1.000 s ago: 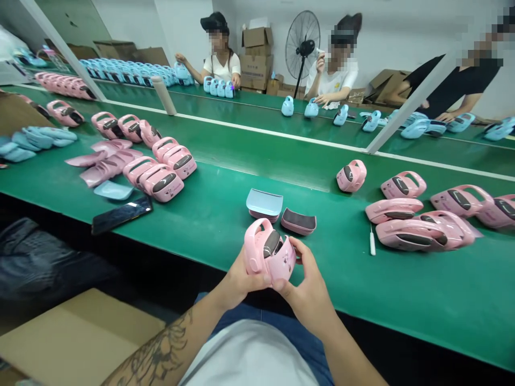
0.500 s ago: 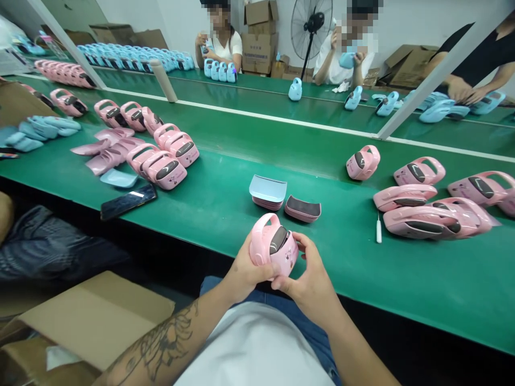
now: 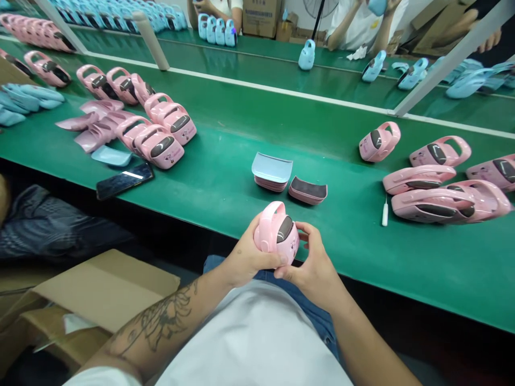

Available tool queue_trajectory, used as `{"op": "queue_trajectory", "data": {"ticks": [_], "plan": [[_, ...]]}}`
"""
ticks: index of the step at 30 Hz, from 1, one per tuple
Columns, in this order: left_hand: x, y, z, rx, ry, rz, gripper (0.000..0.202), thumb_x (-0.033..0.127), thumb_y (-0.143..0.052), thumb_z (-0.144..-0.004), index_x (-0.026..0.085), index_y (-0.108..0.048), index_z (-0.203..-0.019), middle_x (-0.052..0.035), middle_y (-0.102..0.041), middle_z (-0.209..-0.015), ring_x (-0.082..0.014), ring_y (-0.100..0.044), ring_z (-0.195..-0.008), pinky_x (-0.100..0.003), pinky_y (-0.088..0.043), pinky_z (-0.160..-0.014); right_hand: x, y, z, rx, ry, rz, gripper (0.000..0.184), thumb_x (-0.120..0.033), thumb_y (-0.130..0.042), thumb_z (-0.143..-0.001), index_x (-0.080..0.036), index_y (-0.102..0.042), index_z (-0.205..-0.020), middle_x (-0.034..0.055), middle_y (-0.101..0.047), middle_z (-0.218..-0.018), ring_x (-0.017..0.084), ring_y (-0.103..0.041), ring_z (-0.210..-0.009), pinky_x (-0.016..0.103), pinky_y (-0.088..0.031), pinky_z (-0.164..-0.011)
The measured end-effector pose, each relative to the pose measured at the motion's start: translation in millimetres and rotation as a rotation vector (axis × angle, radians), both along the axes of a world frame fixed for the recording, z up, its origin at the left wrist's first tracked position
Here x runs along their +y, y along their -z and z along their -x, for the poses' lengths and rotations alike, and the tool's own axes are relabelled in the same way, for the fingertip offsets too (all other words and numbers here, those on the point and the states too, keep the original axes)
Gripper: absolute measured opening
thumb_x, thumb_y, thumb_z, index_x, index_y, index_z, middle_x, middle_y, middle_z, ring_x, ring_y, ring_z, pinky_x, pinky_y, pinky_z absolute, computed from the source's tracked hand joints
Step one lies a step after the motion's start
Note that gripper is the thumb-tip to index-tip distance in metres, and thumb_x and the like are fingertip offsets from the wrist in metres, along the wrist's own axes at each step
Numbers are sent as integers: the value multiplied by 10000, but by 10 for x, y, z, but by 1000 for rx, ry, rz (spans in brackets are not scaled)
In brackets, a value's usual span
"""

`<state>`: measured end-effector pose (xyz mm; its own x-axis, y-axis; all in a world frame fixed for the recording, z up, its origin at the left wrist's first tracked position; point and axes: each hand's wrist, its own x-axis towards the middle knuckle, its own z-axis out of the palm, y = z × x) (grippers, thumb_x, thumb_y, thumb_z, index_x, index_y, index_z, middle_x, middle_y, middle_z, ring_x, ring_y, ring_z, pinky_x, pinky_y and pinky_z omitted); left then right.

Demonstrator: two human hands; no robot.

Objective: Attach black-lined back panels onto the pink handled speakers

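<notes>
Between my hands, over the table's near edge, is a rounded pink plastic case [image 3: 270, 231] with a loop handle on top and a dark glossy window. My left hand [image 3: 250, 258] is wrapped round its left side, thumb across the front. My right hand [image 3: 313, 264] grips its right side with fingertips and thumb. Just beyond stand a stack of curved pieces topped by a light blue one [image 3: 272, 168] and a curved pink piece with a dark pad [image 3: 308, 191]. The underside of the held case is hidden.
Several pink cases [image 3: 163, 146] stand at left near a dark phone [image 3: 124, 181]. More pink cases [image 3: 436, 206] lie at right beside a small white-handled tool [image 3: 385, 213]. An open cardboard box [image 3: 108, 289] sits below left. Co-workers sit across the green table [image 3: 225, 209].
My view has tipped downward, so the table's things sit higher in the picture. Both hands still hold the pink case, in nearly the same grip, with its window turned slightly rightward.
</notes>
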<state>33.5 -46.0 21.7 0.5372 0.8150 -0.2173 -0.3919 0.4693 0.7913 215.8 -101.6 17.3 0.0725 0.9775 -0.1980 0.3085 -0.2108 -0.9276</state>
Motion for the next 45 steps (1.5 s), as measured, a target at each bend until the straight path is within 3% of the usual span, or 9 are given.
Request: {"op": "queue_trajectory", "data": {"ticks": [9,15,20,24,27,29,32,37,45], "plan": [[-18,-35,15,34,-38,-19,1085,195,-966,-637,295,-446,-1583,-127,-648,-1410,-365,-663,-1265,-517,-575,-1039,-18,-36,5,-26,30,17,1056,-556,-999,-577,-315,-503,-1478,111,-605,-1468,387,-565,-1319,612,-423,-1180],[-31,-27,-7,88,-70,-136,996,229,-936,-677,272,-465,-1554,-115,-642,-1382,-351,-635,-1281,-497,-552,-1065,-14,-9,11,-64,12,-41,1084,-641,-982,-585,-305,-491,-1492,126,-584,-1497,393,-562,-1327,617,-424,-1180],[29,45,-4,101,-51,-109,939,236,-924,-675,251,-499,-1512,-111,-660,-1316,-344,-658,-1215,-490,-566,-1015,-23,40,-41,-103,-62,-66,1043,-715,-909,-678,-279,-481,-1524,160,-578,-1526,413,-575,-1342,631,-460,-1153],[160,75,39,-91,53,7,810,267,-901,-724,235,-542,-1449,-113,-722,-1241,-313,-715,-1118,-461,-581,-979,77,24,-214,-333,-262,-414,960,-640,-857,-816,-327,-417,-1609,175,-386,-1703,447,-441,-1523,682,-423,-1193],[240,101,41,-163,111,100,613,264,-851,-765,188,-629,-1331,-112,-762,-1152,-268,-750,-1011,-407,-588,-956,215,4,-320,-500,-454,-700,819,-452,-814,-929,-340,-397,-1625,191,-493,-1581,416,-520,-1452,701,-434,-1177],[266,119,21,-172,133,143,552,275,-825,-768,169,-659,-1284,-105,-775,-1104,-241,-755,-939,-355,-591,-901,288,1,-353,-517,-503,-779,742,-364,-788,-956,-338,-429,-1605,180,-556,-1450,383,-595,-1330,680,-487,-1128],[272,136,-17,-156,157,161,534,305,-794,-775,168,-669,-1275,-106,-777,-1116,-242,-753,-927,-334,-584,-863,339,0,-378,-456,-516,-759,682,-302,-793,-945,-352,-500,-1559,151,-549,-1373,341,-618,-1232,586,-578,-1024],[256,148,-50,-134,176,151,587,283,-791,-760,185,-632,-1317,-95,-777,-1099,-254,-753,-955,-348,-578,-876,374,-35,-417,-242,-536,-657,645,-254,-865,-871,-383,-605,-1448,92,-541,-1275,282,-617,-1148,490,-615,-933],[252,148,-83,-80,143,328,529,330,-734,-774,171,-665,-1273,-104,-777,-1057,-257,-767,-846,-361,-627,-738,442,-115,-384,-270,-538,-590,572,-254,-893,-848,-369,-652,-1354,84,-534,-1262,283,-611,-1148,485,-605,-923]]}}
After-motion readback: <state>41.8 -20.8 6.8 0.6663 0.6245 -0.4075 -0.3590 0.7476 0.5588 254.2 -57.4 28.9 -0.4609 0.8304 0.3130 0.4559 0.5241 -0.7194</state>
